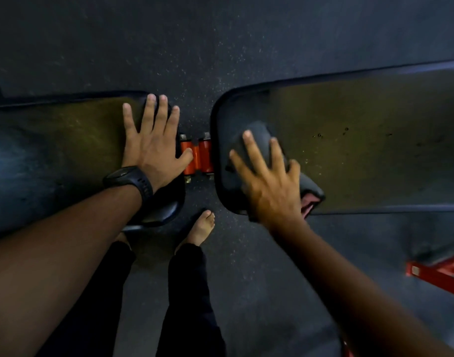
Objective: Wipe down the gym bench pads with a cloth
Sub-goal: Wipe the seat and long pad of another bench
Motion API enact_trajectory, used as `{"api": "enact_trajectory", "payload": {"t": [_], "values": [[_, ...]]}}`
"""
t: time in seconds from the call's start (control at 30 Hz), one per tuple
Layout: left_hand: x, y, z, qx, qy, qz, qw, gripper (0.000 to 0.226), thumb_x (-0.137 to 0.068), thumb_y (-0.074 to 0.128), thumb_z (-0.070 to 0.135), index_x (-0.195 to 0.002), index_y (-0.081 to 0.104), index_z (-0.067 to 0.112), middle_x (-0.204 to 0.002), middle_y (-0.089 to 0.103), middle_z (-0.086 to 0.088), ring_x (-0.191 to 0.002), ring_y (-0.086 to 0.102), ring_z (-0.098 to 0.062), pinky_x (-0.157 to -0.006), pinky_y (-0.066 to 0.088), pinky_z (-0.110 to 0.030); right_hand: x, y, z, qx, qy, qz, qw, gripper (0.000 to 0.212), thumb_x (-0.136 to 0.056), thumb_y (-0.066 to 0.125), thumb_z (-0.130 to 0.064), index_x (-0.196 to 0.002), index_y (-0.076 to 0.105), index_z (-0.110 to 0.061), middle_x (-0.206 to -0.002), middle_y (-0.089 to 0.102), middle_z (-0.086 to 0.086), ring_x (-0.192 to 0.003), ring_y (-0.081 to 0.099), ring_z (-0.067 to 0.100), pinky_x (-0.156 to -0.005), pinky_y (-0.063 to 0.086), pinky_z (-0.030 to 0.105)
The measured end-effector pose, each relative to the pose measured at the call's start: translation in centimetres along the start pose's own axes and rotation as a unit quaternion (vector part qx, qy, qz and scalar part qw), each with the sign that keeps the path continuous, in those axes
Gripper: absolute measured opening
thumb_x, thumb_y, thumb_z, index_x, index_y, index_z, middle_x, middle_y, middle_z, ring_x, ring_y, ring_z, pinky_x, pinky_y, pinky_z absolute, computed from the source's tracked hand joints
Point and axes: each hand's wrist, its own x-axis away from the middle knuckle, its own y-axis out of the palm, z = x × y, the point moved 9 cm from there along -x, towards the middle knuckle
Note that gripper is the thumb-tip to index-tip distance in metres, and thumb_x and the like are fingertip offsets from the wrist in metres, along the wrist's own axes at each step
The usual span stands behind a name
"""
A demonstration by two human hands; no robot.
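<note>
Right hand (268, 181): fingers (254, 150) spread, pressing dark cloth (259, 140) flat onto near corner of right pad (362, 140); not clenched. Left hand (151, 148): fingers splayed, empty, bracing on end of left pad (53, 150). Red hinge (197, 155) between pads. Specks on right pad beyond cloth: most of that pad likely unwiped. Left pad's state unreadable. Task probably early to midway.

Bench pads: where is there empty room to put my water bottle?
The right pad is bare beyond the cloth under the right hand. The left pad is bare behind the left hand. It is crowded around the red hinge.
</note>
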Motion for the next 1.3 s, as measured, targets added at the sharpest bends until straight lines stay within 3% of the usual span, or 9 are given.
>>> {"api": "enact_trajectory", "payload": {"t": [0.2, 0.37, 0.47, 0.7, 0.93, 1.03, 1.13, 1.23, 1.3], "values": [[0.0, 0.3, 0.0, -0.030, -0.008, 0.016, 0.999, 0.089, -0.088, 0.034, 0.066, -0.156, 0.014, 0.012, -0.164, 0.006, -0.013, -0.152, -0.001, -0.031, -0.116, 0.000, -0.065, -10.8, -3.1, -0.3, -0.045, 0.167, 0.049, 0.984, 0.066, -0.095, 0.055, -0.031, -0.156, 0.028, -0.030, -0.167, 0.004, 0.007, -0.145, 0.020, 0.047, -0.098, 0.040, 0.057], [0.0, 0.1, 0.1, -0.032, -0.003, 0.012, 0.999, 0.088, -0.089, 0.037, 0.065, -0.156, 0.015, 0.013, -0.165, 0.006, -0.013, -0.152, -0.002, -0.031, -0.116, 0.000, -0.065, -2.2, -0.6, -5.9, -0.026, -0.038, 0.040, 0.998, 0.056, -0.098, 0.034, -0.019, -0.153, 0.034, -0.025, -0.167, 0.011, 0.005, -0.143, 0.029, 0.046, -0.091, 0.044, 0.052], [-0.1, 0.0, 0.0, -0.023, -0.024, 0.010, 0.999, 0.087, -0.088, 0.038, 0.065, -0.156, 0.017, 0.013, -0.164, 0.008, -0.012, -0.152, -0.002, -0.030, -0.116, -0.001, -0.065, 2.1, 0.0, -1.6, -0.028, -0.046, 0.031, 0.998, 0.064, -0.090, 0.053, -0.025, -0.151, 0.036, -0.031, -0.167, 0.013, 0.003, -0.140, 0.034, 0.044, -0.087, 0.045, 0.052], [-0.5, 0.0, 2.0, 0.019, -0.063, -0.010, 0.998, 0.078, -0.094, 0.032, 0.057, -0.156, 0.012, 0.015, -0.165, 0.005, -0.012, -0.152, -0.004, -0.031, -0.113, -0.005, -0.068, -9.8, -4.1, 4.1, -0.042, 0.169, 0.064, 0.983, 0.067, -0.097, 0.054, -0.036, -0.157, 0.024, -0.032, -0.168, 0.000, 0.006, -0.145, 0.022, 0.045, -0.100, 0.040, 0.055], [0.3, 0.5, 8.3, 0.260, -0.012, -0.025, 0.965, 0.073, -0.100, 0.043, 0.027, -0.158, -0.001, 0.021, -0.166, -0.006, -0.001, -0.152, -0.005, -0.017, -0.120, -0.009, -0.055, 2.6, -0.7, -0.3, -0.037, -0.028, 0.071, 0.996, 0.056, -0.095, 0.048, -0.027, -0.150, 0.039, -0.031, -0.166, 0.019, 0.002, -0.136, 0.039, 0.043, -0.081, 0.043, 0.048], [1.4, 1.0, 9.8, 0.351, -0.046, -0.024, 0.935, 0.070, -0.102, 0.040, 0.029, -0.158, -0.001, 0.021, -0.166, -0.007, 0.000, -0.152, -0.003, -0.015, -0.122, -0.003, -0.049, 2.8, -1.1, 6.5, -0.025, 0.026, 0.035, 0.999, 0.075, -0.088, 0.066, -0.042, -0.153, 0.030, -0.037, -0.167, 0.008, 0.003, -0.138, 0.030, 0.043, -0.089, 0.044, 0.057], [1.5, 1.2, 10.3, 0.374, -0.068, -0.025, 0.925, 0.069, -0.102, 0.038, 0.029, -0.157, -0.003, 0.020, -0.166, -0.008, 0.000, -0.152, -0.004, -0.013, -0.121, -0.002, -0.044, -3.5, -3.4, 10.5, -0.044, 0.139, 0.062, 0.987, 0.070, -0.093, 0.060, -0.042, -0.154, 0.026, -0.037, -0.167, 0.003, 0.005, -0.142, 0.024, 0.045, -0.095, 0.041, 0.059], [1.4, 1.5, 9.7, 0.366, -0.048, -0.020, 0.929, 0.067, -0.103, 0.036, 0.030, -0.157, -0.003, 0.021, -0.166, -0.008, 0.000, -0.152, -0.006, -0.013, -0.122, -0.003, -0.043, -7.6, -4.7, 8.8, -0.057, 0.240, 0.082, 0.966, 0.065, -0.096, 0.056, -0.035, -0.155, 0.028, -0.033, -0.167, 0.004, 0.007, -0.142, 0.026, 0.045, -0.096, 0.044, 0.054], [1.2, 1.6, 9.3, 0.360, -0.028, -0.017, 0.932, 0.065, -0.104, 0.036, 0.029, -0.158, -0.001, 0.020, -0.166, -0.006, -0.001, -0.152, -0.005, -0.015, -0.123, -0.001, -0.046, -6.9, -4.1, 4.6, -0.051, 0.185, 0.091, 0.977, 0.062, -0.096, 0.054, -0.030, -0.155, 0.031, -0.030, -0.167, 0.008, 0.008, -0.141, 0.029, 0.046, -0.093, 0.046, 0.052]]}}
